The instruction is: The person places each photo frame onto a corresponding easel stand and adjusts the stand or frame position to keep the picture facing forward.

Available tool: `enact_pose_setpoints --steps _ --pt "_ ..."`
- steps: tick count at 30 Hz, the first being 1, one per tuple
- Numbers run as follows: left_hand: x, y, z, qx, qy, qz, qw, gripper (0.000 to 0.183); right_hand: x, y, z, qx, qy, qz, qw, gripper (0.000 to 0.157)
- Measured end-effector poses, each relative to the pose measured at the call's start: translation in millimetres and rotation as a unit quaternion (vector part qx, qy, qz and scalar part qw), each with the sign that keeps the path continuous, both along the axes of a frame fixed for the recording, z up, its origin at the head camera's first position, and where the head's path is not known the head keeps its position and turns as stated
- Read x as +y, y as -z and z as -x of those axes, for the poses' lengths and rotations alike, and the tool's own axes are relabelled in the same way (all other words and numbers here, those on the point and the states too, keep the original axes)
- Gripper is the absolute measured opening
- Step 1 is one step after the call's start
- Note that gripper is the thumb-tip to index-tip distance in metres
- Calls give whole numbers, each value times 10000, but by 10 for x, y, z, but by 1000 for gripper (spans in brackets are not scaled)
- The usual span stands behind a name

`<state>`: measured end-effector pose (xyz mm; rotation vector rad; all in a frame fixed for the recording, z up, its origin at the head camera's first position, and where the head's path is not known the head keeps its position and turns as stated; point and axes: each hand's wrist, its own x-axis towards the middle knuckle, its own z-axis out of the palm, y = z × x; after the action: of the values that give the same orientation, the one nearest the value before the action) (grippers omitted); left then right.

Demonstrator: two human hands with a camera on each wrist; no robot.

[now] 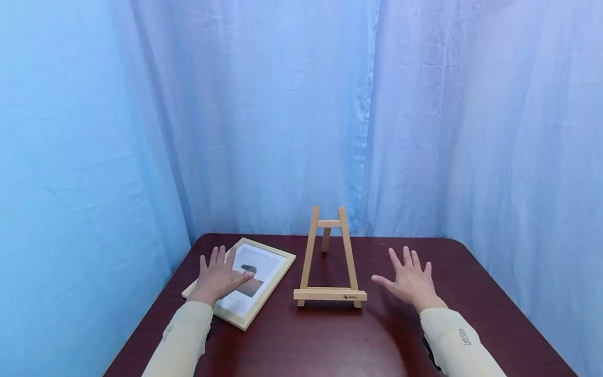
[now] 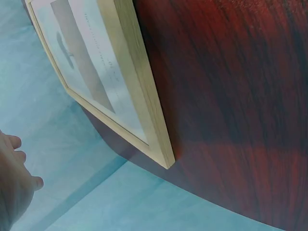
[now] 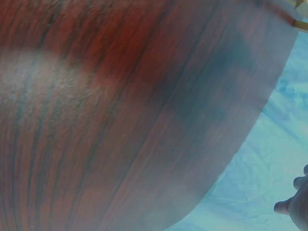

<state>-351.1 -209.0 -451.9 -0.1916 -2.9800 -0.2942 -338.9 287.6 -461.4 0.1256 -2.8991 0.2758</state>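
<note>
A small wooden tabletop easel [image 1: 330, 295] stands upright near the middle of the table, its ledge facing me. To its left a picture frame [image 1: 278, 280] with a pale wood border lies flat and turned at an angle, picture side up. My left hand [image 1: 218, 280], fingers spread, hovers over the left part of that frame and hides some of the picture; the left wrist view shows the frame's corner [image 2: 161, 149] beyond the hand. On the other side of the easel, my right hand [image 1: 411, 283] is held above the table with fingers spread and holds nothing.
The dark red-brown wooden table [image 1: 325, 345] has rounded far corners. Blue curtains [image 1: 282, 115] hang behind it and along both sides. A bit of the easel [image 3: 301, 24] shows at the upper right of the right wrist view.
</note>
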Motion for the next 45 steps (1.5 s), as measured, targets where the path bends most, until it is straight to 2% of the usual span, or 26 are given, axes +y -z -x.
enact_pose_setpoints --steps 8,15,19,26,35,45 --pt "-14 -89 13 81 47 -147 9998 102 -76 -101 -12 50 -6 178 9998 108" --pt "-48 -119 7 110 42 -102 9999 108 -141 -205 -19 45 -22 286 9996 108" --pt "-93 -143 2 107 14 -134 9999 112 -201 -295 -19 39 -50 285 9996 108" --pt "-131 -185 11 236 16 -77 9997 108 -314 -438 -16 99 -98 180 9997 106" --pt "-189 -249 4 358 28 17 9994 101 -531 -605 -50 266 -376 216 9987 100" --pt "-246 -260 6 358 15 -49 9993 106 -797 -735 -88 482 -675 315 9961 96"
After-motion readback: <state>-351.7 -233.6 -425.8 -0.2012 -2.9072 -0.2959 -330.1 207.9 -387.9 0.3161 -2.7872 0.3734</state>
